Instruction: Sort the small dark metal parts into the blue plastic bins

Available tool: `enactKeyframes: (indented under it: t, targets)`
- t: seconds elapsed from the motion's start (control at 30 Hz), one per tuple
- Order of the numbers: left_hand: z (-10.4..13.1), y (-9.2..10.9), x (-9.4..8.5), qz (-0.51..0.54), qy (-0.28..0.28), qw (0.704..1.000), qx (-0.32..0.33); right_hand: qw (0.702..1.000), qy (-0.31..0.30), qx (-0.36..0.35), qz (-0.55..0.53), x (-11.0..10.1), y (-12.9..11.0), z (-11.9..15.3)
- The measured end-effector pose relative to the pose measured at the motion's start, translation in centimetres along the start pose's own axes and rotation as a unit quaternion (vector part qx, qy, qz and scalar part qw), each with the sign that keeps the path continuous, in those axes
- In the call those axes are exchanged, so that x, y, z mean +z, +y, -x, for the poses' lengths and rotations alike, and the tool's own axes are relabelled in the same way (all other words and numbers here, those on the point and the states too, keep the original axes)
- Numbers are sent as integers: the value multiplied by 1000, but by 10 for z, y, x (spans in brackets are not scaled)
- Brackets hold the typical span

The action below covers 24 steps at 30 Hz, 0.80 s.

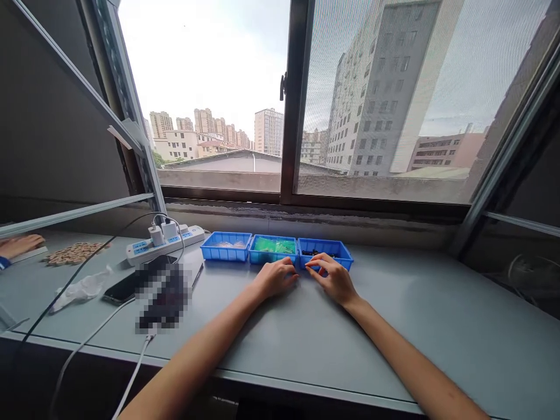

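Observation:
My left hand (275, 279) rests on the grey table just in front of the middle blue bin (272, 261), which holds green pieces. Its fingers are curled towards the thumb, and anything between them is too small or hidden to make out. At the front of the right blue bin (345, 256), my right hand (335, 281) has thumb and index finger brought together in a pinch. Whatever may be in that pinch cannot be made out. Small black parts (317, 252) lie in the right bin, partly hidden by the hand. The left blue bin (224, 254) contains small clear or pale pieces.
A white power strip (192, 235) with plugs and cables stands left of the bins. Nearer lie a dark phone (125, 287), a blurred-out dark object (164, 297) and crumpled plastic (83, 289). Another person's hand (20, 245) is near a pile of tan pieces (74, 254).

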State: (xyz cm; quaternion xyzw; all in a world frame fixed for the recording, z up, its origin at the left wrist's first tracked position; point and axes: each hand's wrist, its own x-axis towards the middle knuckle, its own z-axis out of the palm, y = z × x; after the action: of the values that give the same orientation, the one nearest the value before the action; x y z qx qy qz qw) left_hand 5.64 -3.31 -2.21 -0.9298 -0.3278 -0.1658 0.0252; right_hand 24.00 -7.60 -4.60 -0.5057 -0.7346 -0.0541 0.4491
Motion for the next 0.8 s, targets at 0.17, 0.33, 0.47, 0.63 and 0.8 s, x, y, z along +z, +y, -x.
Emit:
enactKeyframes:
  t: [0.17, 0.33, 0.47, 0.63, 0.8]
  targets:
    - [0, -2, 0, 16, 1, 1000, -8, 1000, -28, 9, -1, -4, -6, -2]
    - [1, -3, -1, 20, -1, 1000, -10, 1000, -23, -4, -7, -5, -8, -3]
    - [2, -2, -3, 14, -8, 1000, -11, 999, -48, -4, -15, -4, -9, -2]
    - [1, -1, -1, 5, 0, 1000, -21, 997, -74, 24, -3, -6, -7, -2]
    - [1, -3, 0, 5, 7, 1000, -25, 994, -112, 21, 4, -10, -2, -3]
